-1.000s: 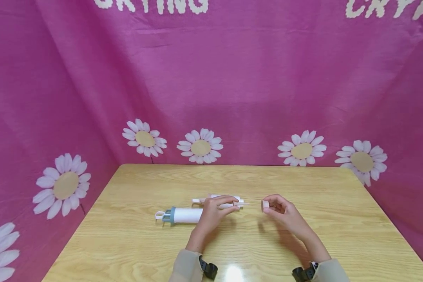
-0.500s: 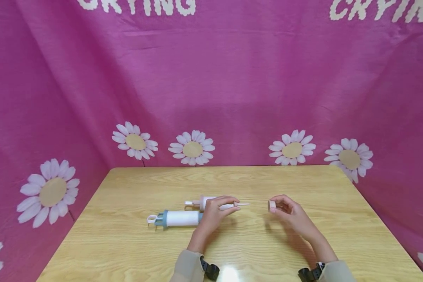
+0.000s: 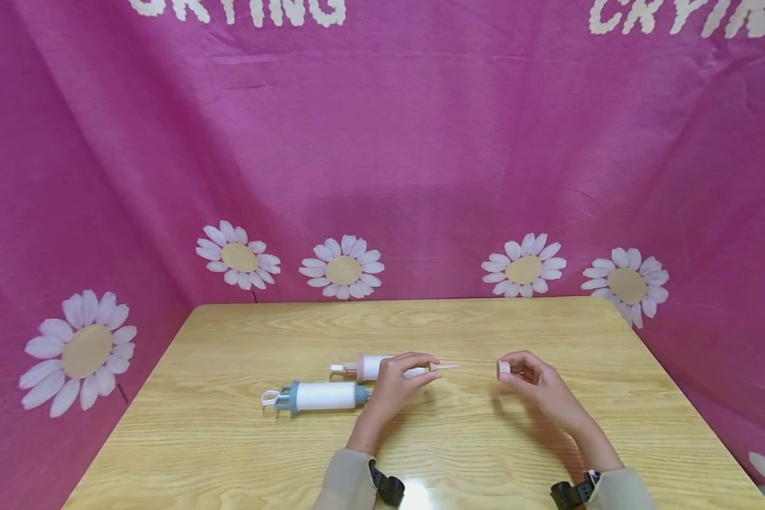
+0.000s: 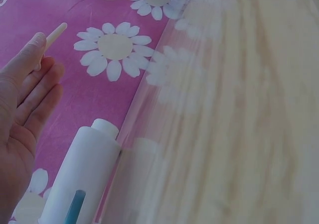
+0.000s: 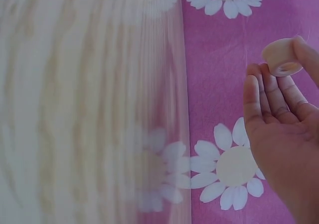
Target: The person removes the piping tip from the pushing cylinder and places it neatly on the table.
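My left hand (image 3: 400, 379) pinches a thin, pale, tapered stick (image 4: 56, 36) between thumb and fingertip, its point facing right. Across from it, my right hand (image 3: 543, 391) holds a small beige ring-like piece (image 5: 281, 57) with a hollow end, gripped by thumb and fingers; the other fingers extend loosely. A gap separates the two pieces, and a faint thread-like line shows near the stick's tip. Beside the left hand lies a white tube with teal ends and a white loop handle (image 3: 325, 397). Behind that hand, a white tube with a pinkish collar (image 3: 371, 366) is partly covered.
Both hands are over a wooden table (image 3: 472, 453). A magenta cloth (image 3: 408, 156) with printed daisies hangs along its far edge and sides. Each wrist wears a black strap with a small camera, such as the left wrist camera (image 3: 390, 489).
Both hands have shifted right over the table, the right one farther, so the gap between stick and ring-like piece has widened. The head view has turned slightly; more of the teal-ended tube shows.
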Available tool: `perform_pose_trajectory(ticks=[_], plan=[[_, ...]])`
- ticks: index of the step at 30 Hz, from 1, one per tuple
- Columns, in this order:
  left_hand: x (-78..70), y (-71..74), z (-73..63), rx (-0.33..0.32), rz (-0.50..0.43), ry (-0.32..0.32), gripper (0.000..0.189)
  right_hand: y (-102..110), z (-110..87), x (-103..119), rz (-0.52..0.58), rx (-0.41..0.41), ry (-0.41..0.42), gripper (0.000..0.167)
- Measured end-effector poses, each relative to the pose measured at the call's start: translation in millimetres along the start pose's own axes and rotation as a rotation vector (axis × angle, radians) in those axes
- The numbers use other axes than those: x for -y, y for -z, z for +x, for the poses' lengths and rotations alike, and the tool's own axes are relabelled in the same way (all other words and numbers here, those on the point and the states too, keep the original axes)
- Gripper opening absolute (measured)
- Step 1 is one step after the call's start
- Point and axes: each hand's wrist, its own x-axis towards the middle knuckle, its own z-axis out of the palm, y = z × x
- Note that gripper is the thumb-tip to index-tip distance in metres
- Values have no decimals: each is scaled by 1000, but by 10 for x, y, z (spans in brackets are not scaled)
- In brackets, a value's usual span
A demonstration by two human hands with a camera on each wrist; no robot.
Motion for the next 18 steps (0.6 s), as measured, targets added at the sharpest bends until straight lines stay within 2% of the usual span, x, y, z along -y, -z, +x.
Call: perform_pose_trajectory(ticks=[9,18], plan=[[-12,-14,10,0,-12,22,19,8,79,-38,-57,-25,0,32],[-8,-35,9,24,-40,60,19,81,206,-99,-254,-11,45,27]])
